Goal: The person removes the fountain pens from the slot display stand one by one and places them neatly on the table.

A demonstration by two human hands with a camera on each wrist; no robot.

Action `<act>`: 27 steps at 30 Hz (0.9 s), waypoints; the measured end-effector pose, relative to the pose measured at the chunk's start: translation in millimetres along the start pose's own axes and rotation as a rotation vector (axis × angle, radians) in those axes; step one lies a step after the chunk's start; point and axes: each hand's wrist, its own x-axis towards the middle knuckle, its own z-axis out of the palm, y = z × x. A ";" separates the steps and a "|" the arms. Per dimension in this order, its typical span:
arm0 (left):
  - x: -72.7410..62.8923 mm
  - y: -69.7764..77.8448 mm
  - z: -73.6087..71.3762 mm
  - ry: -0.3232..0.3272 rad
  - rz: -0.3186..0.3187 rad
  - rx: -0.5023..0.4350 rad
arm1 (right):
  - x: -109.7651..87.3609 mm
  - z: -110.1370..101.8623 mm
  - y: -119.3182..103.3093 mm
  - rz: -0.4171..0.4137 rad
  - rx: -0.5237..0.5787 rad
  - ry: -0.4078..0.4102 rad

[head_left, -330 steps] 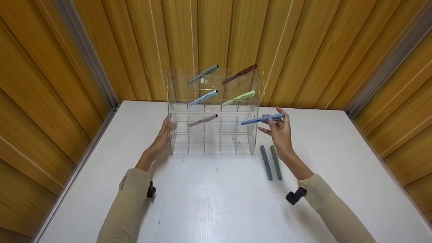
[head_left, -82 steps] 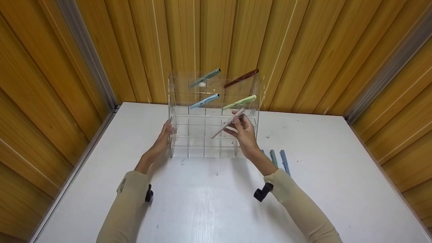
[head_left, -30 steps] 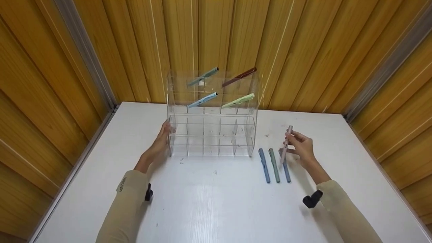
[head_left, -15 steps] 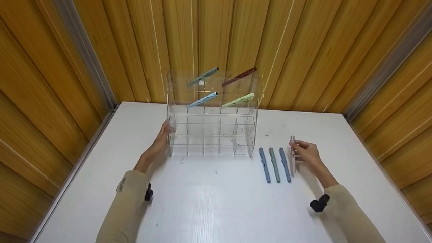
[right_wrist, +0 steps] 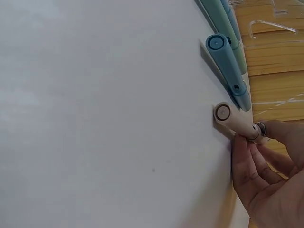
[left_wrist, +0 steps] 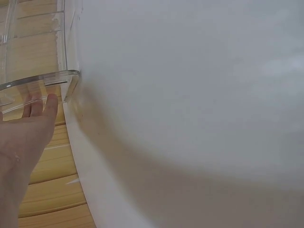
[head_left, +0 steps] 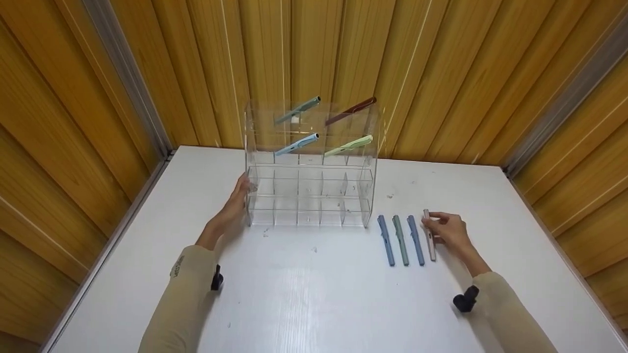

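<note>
- The left sleeve (head_left: 182, 299), with a black device (head_left: 217, 278) at its inner side, comes in over the near edge of the worktop (head_left: 294, 304).
- The left hand (head_left: 233, 205) has its fingers extended, their tips against the left side of the clear rack (head_left: 310, 211).
- The rack stands upright near the worktop's far edge, a little left of its middle.
- On the rack's left half, the teal pen (head_left: 298, 110) rests on the top tier and the pale pen (head_left: 297, 145) on the tier below (both slant, right ends higher).
- Towards the rack's right edge, the red pen (head_left: 351, 112) rests on the top tier, with the lime pen (head_left: 349, 146) below it, at a like slant.
- Past the rack's front right corner, the first blue pen (head_left: 386, 240), green pen (head_left: 400, 240) and second blue pen (head_left: 415, 240) lie side by side on the worktop, slightly apart.
- Just right of them, well in from the worktop's right edge, is the pink pen (head_left: 431, 247), roughly parallel.
- The right hand (head_left: 452, 230) is nearly closed, pinching the pink pen near its far end between thumb and fingers.
</note>
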 end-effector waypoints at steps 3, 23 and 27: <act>1.3 0.8 -0.5 0.000 0.008 0.006 | -1.4 0.8 -0.8 -0.024 -0.074 0.021; 3.3 0.6 0.7 0.013 -0.010 0.007 | -7.9 6.9 -0.9 -0.099 -0.226 0.085; 2.9 0.7 1.1 0.016 -0.007 0.021 | -8.8 7.9 -0.8 -0.103 -0.250 0.087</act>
